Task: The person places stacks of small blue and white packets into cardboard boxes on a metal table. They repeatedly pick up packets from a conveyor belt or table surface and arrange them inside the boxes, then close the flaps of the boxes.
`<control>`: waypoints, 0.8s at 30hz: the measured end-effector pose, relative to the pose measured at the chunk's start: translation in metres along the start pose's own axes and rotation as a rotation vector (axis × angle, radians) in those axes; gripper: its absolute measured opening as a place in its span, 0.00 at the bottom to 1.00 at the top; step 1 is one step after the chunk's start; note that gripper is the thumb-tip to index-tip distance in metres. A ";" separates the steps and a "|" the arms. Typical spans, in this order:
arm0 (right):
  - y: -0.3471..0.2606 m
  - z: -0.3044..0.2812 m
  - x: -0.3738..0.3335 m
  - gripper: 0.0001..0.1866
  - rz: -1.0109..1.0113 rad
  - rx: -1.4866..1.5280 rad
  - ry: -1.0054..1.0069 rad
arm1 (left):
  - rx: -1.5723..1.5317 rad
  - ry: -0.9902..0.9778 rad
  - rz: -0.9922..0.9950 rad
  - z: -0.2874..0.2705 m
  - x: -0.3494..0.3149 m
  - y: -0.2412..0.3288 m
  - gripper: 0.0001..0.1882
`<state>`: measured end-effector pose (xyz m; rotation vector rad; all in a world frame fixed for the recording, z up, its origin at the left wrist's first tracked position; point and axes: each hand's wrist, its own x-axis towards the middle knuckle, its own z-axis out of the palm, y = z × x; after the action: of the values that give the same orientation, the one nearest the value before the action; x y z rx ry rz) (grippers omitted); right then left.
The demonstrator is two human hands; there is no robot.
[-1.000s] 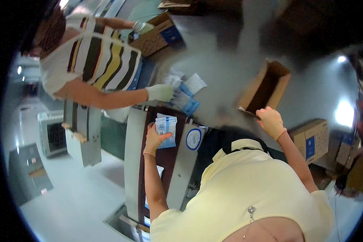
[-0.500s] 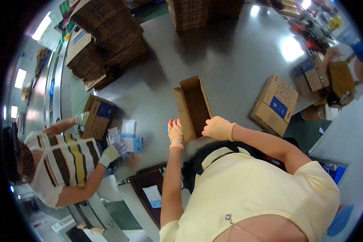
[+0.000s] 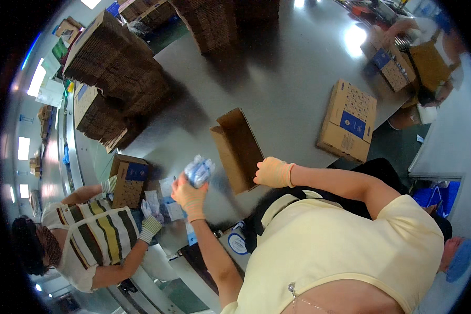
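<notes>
An open cardboard box (image 3: pixel 248 144) stands on the metal table in front of me, its long left flap folded outward. My right hand (image 3: pixel 275 173), in a thin fingerless-looking glove, is closed at the box's near right corner. To the left of the box, my left hand (image 3: pixel 190 197) grips a blue-and-white packet (image 3: pixel 199 170) in clear, crinkled plastic, held above the table. What is inside the packet is too blurred to tell. Flat blue-and-white packets (image 3: pixel 174 210) lie beyond that hand's left side.
A co-worker (image 3: pixel 97 230) in a striped top handles a printed box (image 3: pixel 129 180) at left. Tall stacks of flattened cardboard (image 3: pixel 115 68) stand at the far left. A closed printed carton (image 3: pixel 349 120) lies to the right, near another person (image 3: pixel 429 60) holding a box.
My left hand has left the box flap and moved left, now with the blue-and-white packet in it. My right hand stays at the box corner. The whole view has shifted slightly.
</notes>
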<state>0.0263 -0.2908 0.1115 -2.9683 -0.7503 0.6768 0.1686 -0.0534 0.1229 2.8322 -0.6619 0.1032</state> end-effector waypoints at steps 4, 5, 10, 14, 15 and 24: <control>0.001 0.008 0.007 0.10 -0.019 0.047 0.059 | -2.016 -0.363 -0.515 -0.012 0.002 0.023 0.27; 0.001 0.009 0.007 0.09 -0.017 0.059 0.081 | -1.912 -0.361 -0.356 -0.005 -0.004 0.035 0.25; -0.008 0.004 0.012 0.10 0.081 0.210 0.006 | -1.565 -0.382 -0.076 0.093 -0.010 0.062 0.29; -0.004 0.012 0.009 0.08 0.019 0.102 0.043 | -1.599 -0.448 -0.206 0.098 -0.003 0.079 0.35; -0.005 0.012 0.009 0.08 -0.002 0.106 0.052 | -1.192 -0.350 -0.101 0.097 -0.004 0.082 0.37; -0.009 0.012 0.004 0.09 -0.031 0.143 0.113 | -0.197 -0.381 0.439 0.058 -0.001 0.074 0.54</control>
<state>0.0200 -0.2819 0.0999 -2.8315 -0.7076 0.5317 0.1359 -0.1318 0.0818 2.4887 -1.2882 -0.4149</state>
